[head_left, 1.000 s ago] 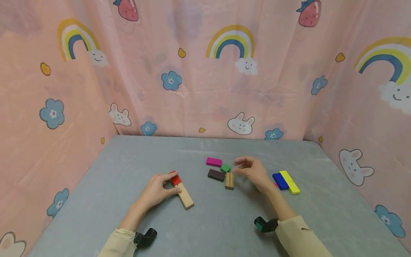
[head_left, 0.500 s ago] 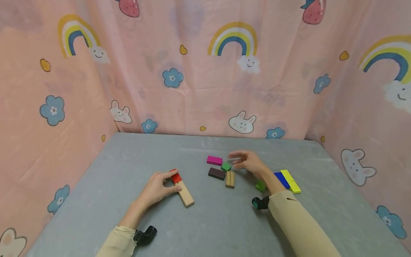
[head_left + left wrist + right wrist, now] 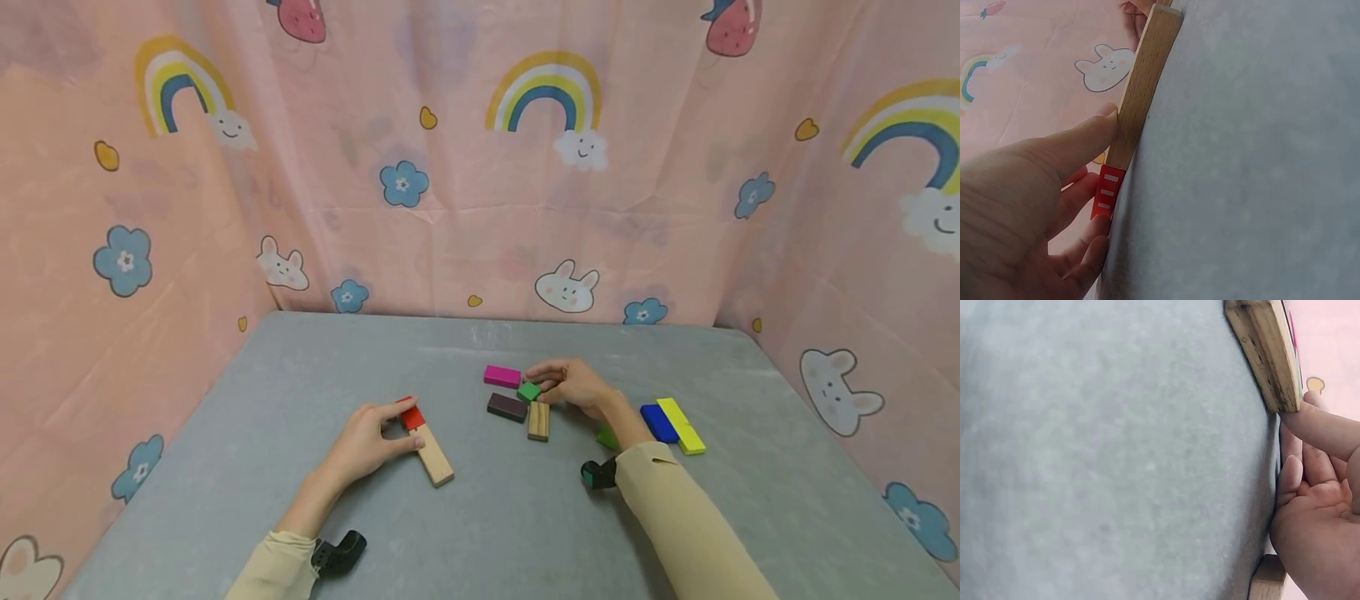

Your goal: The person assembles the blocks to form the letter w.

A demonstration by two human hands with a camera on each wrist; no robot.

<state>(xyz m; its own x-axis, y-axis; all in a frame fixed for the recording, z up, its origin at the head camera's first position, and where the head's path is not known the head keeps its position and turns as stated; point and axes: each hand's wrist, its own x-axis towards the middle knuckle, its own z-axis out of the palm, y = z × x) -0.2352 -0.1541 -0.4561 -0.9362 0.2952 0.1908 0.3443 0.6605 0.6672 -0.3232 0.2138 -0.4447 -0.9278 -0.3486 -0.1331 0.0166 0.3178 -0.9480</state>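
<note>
My left hand (image 3: 365, 443) holds a plain wooden block (image 3: 432, 457) and a red block (image 3: 411, 417), joined end to end on the table. In the left wrist view the thumb presses the wood, while fingers lie against the red end (image 3: 1107, 190), which carries white marks. Around a small green block (image 3: 528, 391) are the thumb and fingers of my right hand (image 3: 579, 387); its grip is partly hidden. Close by lie a magenta block (image 3: 502, 377), a dark brown block (image 3: 507, 407) and a ridged tan block (image 3: 538, 422), whose end is near the right thumb.
Right of the right wrist lie a blue block (image 3: 658, 423) and a yellow block (image 3: 681, 427), side by side. Another green block (image 3: 607, 437) is partly covered by the right forearm. Patterned pink cloth (image 3: 450, 242) hangs around the grey table (image 3: 480, 533).
My right hand has moved left and then come down to the small green block, its fingers drawing closer together. The left hand stays on the red and wooden blocks.
</note>
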